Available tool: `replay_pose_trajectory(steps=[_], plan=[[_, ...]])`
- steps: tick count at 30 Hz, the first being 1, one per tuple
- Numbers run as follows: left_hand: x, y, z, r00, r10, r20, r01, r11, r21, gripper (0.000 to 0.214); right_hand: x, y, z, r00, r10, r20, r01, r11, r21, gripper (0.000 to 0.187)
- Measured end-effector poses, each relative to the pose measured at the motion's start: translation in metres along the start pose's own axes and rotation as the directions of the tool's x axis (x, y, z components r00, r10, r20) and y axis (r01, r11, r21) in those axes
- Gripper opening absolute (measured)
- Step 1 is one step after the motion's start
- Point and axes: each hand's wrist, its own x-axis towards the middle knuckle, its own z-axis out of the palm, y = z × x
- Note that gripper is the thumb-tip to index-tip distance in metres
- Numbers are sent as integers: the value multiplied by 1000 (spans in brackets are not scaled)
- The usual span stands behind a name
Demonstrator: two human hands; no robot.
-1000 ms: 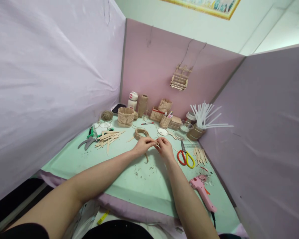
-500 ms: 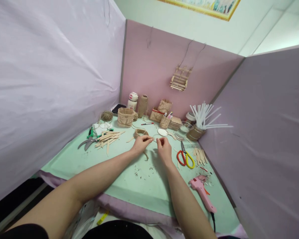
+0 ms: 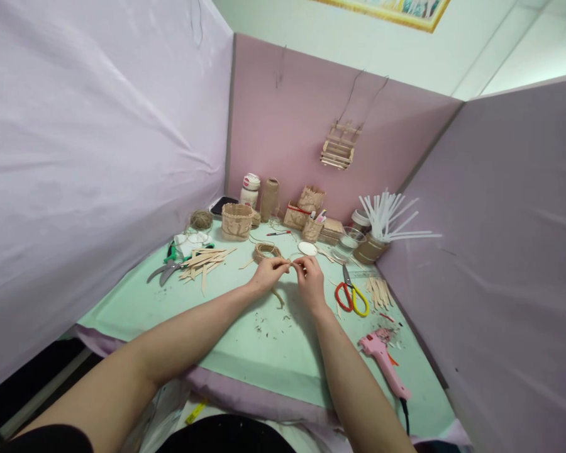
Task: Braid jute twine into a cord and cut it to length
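Over the middle of the green table, my left hand (image 3: 268, 275) and my right hand (image 3: 310, 277) meet fingertip to fingertip. Both are closed in a pinch on a thin piece of twine (image 3: 290, 262). A loose end of the twine (image 3: 278, 297) hangs below my left hand toward the tabletop. Just behind my left hand lies a coil of brown cord (image 3: 266, 251). A white oval disc (image 3: 307, 248) rests behind my right hand. Fingers partly hide the pinched piece, so its exact shape is unclear.
Scissors (image 3: 352, 299) and a pink glue gun (image 3: 384, 363) lie at the right. Wooden strips (image 3: 205, 264) and pruning shears (image 3: 165, 272) are at the left. Along the back stand a woven basket (image 3: 236, 223), a brown bottle (image 3: 270, 200) and a can of white glue sticks (image 3: 371, 250).
My right fingertips have come in closer to my left ones, narrowing the gap at the twine. The hanging end has shifted slightly right. The camera view has tilted a little.
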Motion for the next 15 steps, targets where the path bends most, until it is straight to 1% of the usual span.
replay_pose_trajectory(steps=[4, 6, 11, 15], plan=[[1, -1, -1, 1000, -1, -15, 2, 997, 72, 26, 1, 2, 3, 987, 161, 25, -162, 982, 101, 19], [1, -2, -1, 1000, 10, -18, -8, 994, 112, 26, 0, 2, 4, 977, 208, 52, -213, 970, 115, 20], [-2, 0, -1, 993, 117, -25, -107, 962, 252, 23, -1, 3, 6, 977, 206, 50, -210, 973, 91, 21], [-3, 4, -2, 983, 182, -17, -168, 936, 308, 21, -1, 3, 7, 976, 217, 32, -219, 970, 102, 22]])
